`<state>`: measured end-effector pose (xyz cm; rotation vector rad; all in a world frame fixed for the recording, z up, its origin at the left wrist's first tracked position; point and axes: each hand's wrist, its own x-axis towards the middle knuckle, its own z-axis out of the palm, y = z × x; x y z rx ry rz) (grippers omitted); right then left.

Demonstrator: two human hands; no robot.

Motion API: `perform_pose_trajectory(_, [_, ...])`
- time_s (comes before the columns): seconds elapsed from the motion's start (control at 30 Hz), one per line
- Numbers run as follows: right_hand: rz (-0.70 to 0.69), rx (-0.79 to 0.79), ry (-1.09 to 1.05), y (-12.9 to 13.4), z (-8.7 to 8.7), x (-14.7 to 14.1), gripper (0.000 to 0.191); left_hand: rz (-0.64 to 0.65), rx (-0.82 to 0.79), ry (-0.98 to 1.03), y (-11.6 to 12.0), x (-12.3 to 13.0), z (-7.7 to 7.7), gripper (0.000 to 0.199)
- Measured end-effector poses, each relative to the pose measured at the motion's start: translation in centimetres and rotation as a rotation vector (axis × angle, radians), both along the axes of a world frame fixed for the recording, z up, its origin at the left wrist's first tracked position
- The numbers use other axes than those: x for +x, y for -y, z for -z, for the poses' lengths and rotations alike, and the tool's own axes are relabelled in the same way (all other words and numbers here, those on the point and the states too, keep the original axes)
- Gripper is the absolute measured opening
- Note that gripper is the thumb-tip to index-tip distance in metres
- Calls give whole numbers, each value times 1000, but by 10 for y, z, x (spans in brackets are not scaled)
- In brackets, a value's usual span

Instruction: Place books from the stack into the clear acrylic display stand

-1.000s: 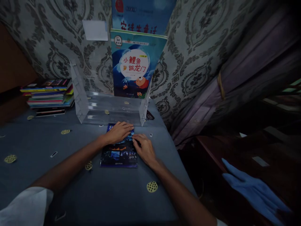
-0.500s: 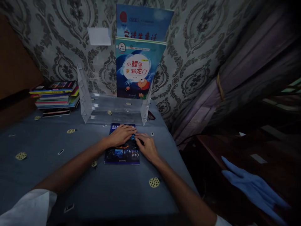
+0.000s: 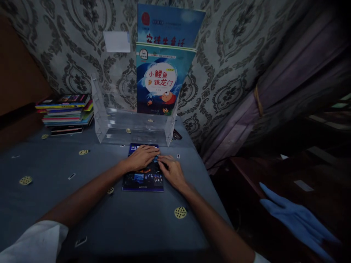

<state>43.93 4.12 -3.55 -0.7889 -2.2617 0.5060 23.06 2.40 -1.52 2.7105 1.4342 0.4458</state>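
Note:
A dark blue book [image 3: 144,181] lies flat on the blue tablecloth, in front of a clear acrylic rack [image 3: 134,137]. My left hand [image 3: 142,157] rests flat across the upper part of its cover, fingers extended to the right. At the book's right edge is my right hand [image 3: 172,170], with bent fingers near the left fingertips; whether it grips the edge is hard to make out. Two books stand upright in the rack: a teal one with a fish picture [image 3: 161,80] in front of a taller blue one [image 3: 170,25].
A stack of books [image 3: 65,111] sits at the back left. Dark glasses [image 3: 177,134] lie behind the rack's right end. On the dark red furniture [image 3: 246,171] to the right is a blue glove [image 3: 296,215]. Patterned wall and a tied curtain [image 3: 246,120] stand behind.

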Motion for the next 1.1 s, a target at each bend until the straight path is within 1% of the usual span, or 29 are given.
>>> perform_pose_trajectory(0.37, [-9, 29, 4, 1, 1, 1, 25, -11, -1, -11, 0, -1, 0, 40])
perform_pose_trajectory(0.87, [-15, 20, 11, 3, -1, 2, 25, -17, -6, -16, 0, 0, 0, 40])
perform_pose_trajectory(1.1, [1, 4, 46, 3, -2, 2, 25, -8, -7, -7, -1, -1, 4, 41])
